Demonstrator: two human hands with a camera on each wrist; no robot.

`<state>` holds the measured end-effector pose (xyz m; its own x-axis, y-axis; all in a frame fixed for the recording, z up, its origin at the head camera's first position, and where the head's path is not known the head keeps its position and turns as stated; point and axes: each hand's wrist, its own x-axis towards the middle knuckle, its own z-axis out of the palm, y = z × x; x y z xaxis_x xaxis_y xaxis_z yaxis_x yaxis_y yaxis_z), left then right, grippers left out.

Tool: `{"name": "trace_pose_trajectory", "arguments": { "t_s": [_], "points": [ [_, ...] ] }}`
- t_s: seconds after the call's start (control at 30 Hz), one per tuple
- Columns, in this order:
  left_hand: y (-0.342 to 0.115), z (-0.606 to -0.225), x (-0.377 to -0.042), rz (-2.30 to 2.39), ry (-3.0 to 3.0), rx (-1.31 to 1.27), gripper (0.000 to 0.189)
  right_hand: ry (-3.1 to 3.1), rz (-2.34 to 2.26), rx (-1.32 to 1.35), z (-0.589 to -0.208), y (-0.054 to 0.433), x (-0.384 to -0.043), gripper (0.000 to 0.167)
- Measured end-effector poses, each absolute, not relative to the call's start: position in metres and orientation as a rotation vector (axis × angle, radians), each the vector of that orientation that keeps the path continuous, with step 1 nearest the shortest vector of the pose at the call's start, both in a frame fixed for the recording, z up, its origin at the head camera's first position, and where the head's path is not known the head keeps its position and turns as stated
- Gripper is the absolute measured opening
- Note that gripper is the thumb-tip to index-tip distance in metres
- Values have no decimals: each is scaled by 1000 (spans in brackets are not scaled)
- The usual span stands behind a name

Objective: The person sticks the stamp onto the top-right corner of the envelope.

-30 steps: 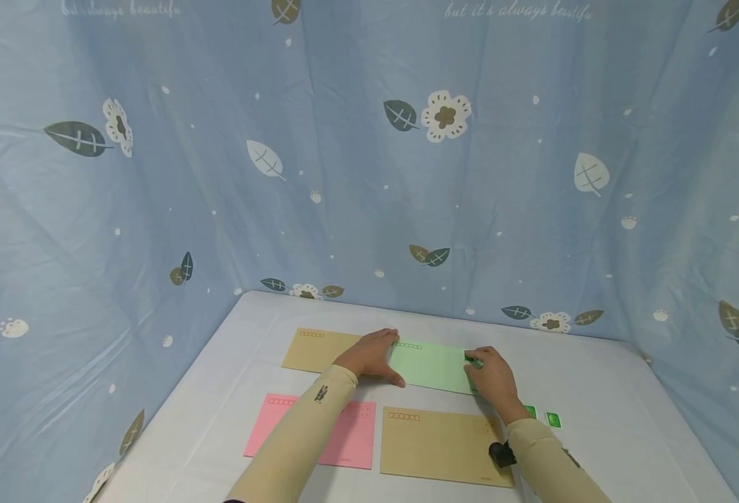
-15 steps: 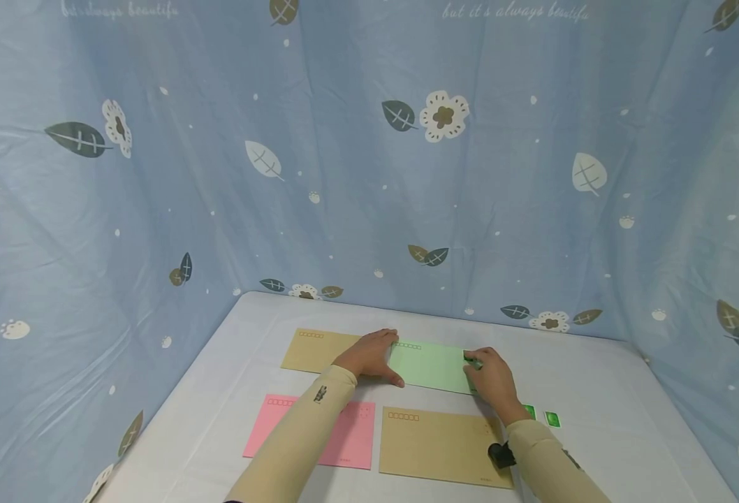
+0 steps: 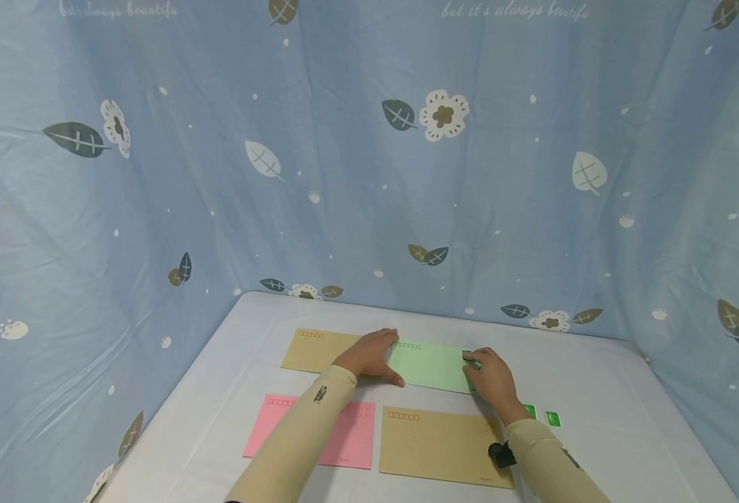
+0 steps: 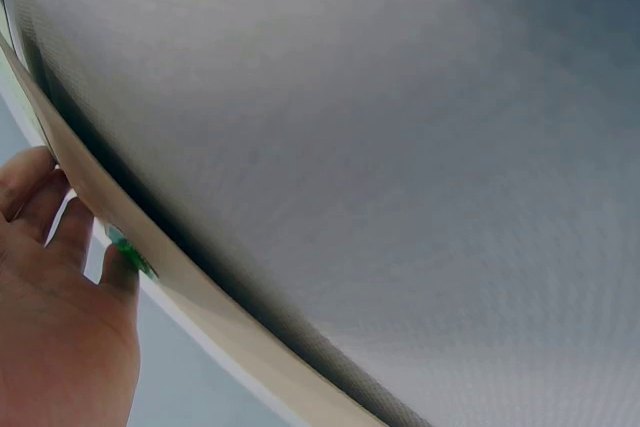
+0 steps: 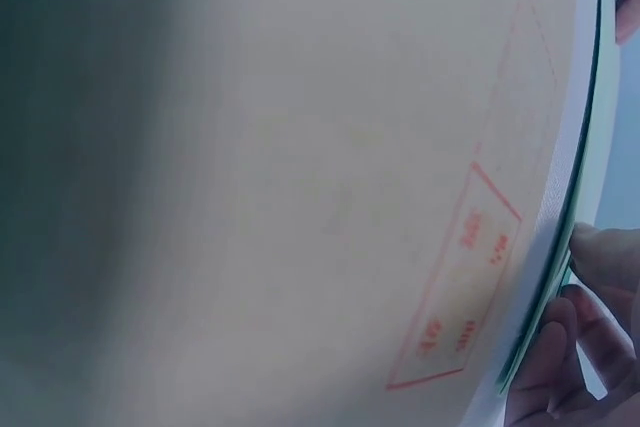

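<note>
- I see R hand point(image 3: 490, 376), thumb + fingers curled, pinching green stamp point(image 3: 466, 355) at top-R corner of lt-green envelope point(image 3: 429, 367).
- L hand point(image 3: 371, 356): thumb spread from fingers, at that env's L edge, beside tan envelope point(image 3: 319, 349).
- Pink envelope point(image 3: 358, 440), larger tan envelope point(image 3: 438, 447) in front.
- 2 more stamps point(image 3: 553, 419) on white worktop point(image 3: 602, 391), nr R wrist.

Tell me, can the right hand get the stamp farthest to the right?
Probably yes: that stamp lies uncovered beside the right sleeve, though the right hand is busy at the green envelope.
</note>
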<state>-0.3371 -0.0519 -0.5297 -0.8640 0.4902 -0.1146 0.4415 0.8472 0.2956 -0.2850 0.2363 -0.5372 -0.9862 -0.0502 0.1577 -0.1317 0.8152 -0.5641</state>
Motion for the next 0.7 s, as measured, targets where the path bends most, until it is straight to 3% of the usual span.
{"name": "trace_pose_trajectory", "arguments": {
  "t_s": [0.7],
  "points": [
    [-52, -528, -337, 402, 2834, 715, 113, -2881, 868, 126, -537, 236, -285, 31]
  ]
}}
